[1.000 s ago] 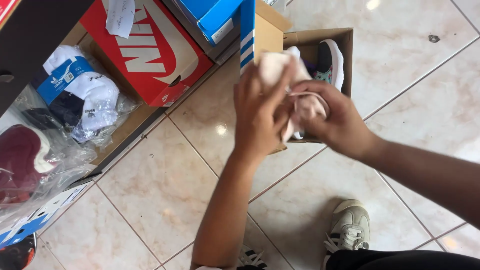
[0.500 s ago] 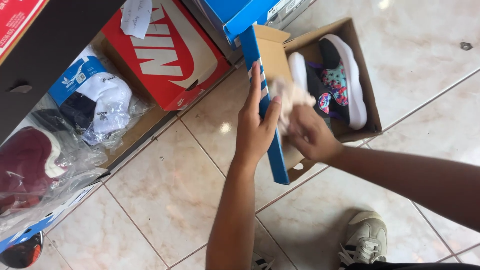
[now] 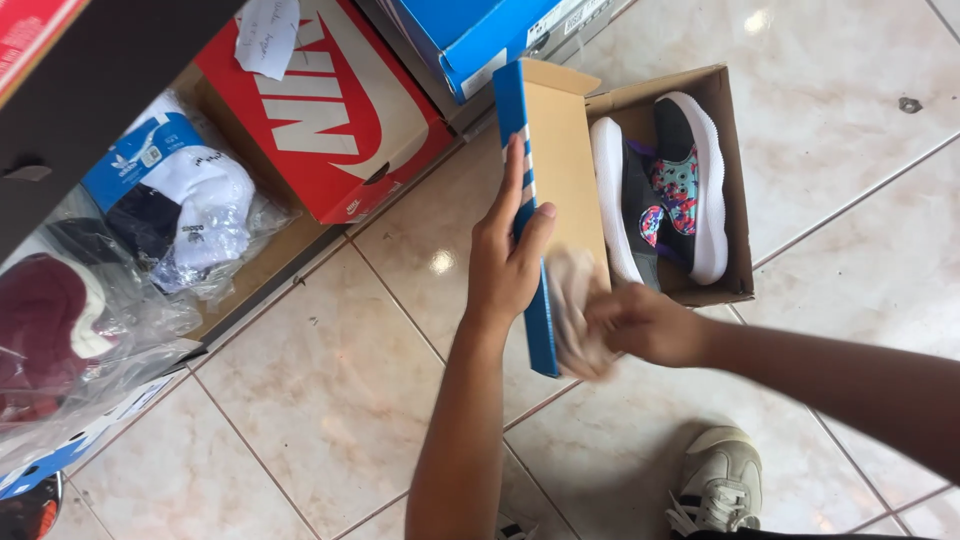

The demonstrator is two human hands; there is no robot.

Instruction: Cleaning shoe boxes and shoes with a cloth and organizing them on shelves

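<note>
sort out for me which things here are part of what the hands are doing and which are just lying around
In hand:
- left hand holding the blue box lid upright
- right hand pressing a pale cloth to the lid's inside
- open shoe box with dark floral shoes

Lying about:
- red shoe box
- blue box
- bagged socks
- bagged maroon shoe

Bare forearms; grey lace-up sneaker (image 3: pixel 722 480), white sole.

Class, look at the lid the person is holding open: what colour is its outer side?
Blue with white stripes on the lid; inside is plain brown cardboard. The head view shows it.
</note>
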